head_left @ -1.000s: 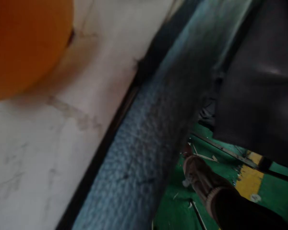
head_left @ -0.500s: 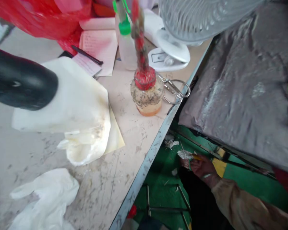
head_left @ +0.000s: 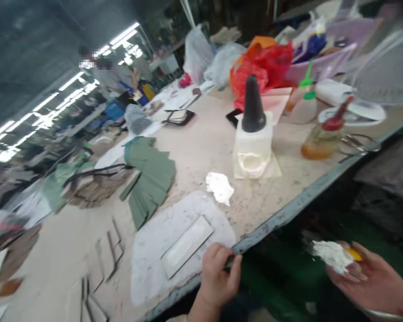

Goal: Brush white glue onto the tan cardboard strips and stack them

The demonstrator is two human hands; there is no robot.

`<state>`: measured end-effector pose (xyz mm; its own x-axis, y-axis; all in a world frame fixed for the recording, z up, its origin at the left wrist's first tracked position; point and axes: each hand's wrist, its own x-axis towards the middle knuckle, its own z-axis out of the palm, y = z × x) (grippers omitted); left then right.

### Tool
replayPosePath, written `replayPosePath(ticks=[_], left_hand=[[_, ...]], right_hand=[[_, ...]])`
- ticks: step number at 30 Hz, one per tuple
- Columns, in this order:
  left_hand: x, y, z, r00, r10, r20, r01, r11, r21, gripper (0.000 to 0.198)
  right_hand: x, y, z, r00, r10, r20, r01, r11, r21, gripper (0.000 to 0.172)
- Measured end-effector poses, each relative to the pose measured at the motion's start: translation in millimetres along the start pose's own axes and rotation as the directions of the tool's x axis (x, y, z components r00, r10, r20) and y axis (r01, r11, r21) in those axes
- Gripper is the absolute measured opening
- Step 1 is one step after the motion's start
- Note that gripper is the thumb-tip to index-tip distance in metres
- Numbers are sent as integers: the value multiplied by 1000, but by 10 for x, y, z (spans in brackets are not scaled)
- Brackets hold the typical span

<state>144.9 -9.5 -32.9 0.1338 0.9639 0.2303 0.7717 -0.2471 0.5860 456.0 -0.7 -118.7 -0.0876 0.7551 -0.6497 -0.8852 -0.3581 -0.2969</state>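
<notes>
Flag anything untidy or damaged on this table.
A crumpled-looking white wad lies loose by the pad, like discarded scrap, and the table edge looks scuffed and stained. No spill stands out, though blur hides detail.

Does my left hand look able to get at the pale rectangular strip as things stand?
Probably yes: the left hand is at the table edge, close to the pale rectangular strip, which lies uncovered on the whitish slab, and nothing visible stands between them.
</notes>
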Motion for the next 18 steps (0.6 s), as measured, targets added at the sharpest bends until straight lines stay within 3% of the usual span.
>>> replayPosePath(ticks=[4, 7, 10, 13, 15, 18], left_hand=[[-96, 38, -221, 982, 179, -57, -185, 974, -128, 11], [-285, 66, -616, 976, 208, 58, -206, 978, -27, 15], [-566, -111, -1129, 991, 27, 131, -47, 987, 153, 17], [-846, -421, -1525, 975, -213, 67, 187, 943, 274, 16], [-977, -591, -1659, 944, -327, 40, 303, 910, 285, 16], [-1072, -733, -1719, 920, -388, 50, 362, 893, 266, 17]], right_hand=[[-280, 204, 729, 999, -36, -27, 33, 993, -111, 19], [-535, 446, 1186, 988, -126, 91, 143, 967, -211, 18], [-712, 738, 1441, 951, -192, 243, 265, 911, -317, 17], [-818, 1024, 1620, 918, -207, 339, 346, 835, -428, 23], [-851, 1182, 1761, 894, -242, 378, 415, 765, -493, 25], [-818, 1335, 2006, 845, -273, 460, 512, 663, -546, 29]])
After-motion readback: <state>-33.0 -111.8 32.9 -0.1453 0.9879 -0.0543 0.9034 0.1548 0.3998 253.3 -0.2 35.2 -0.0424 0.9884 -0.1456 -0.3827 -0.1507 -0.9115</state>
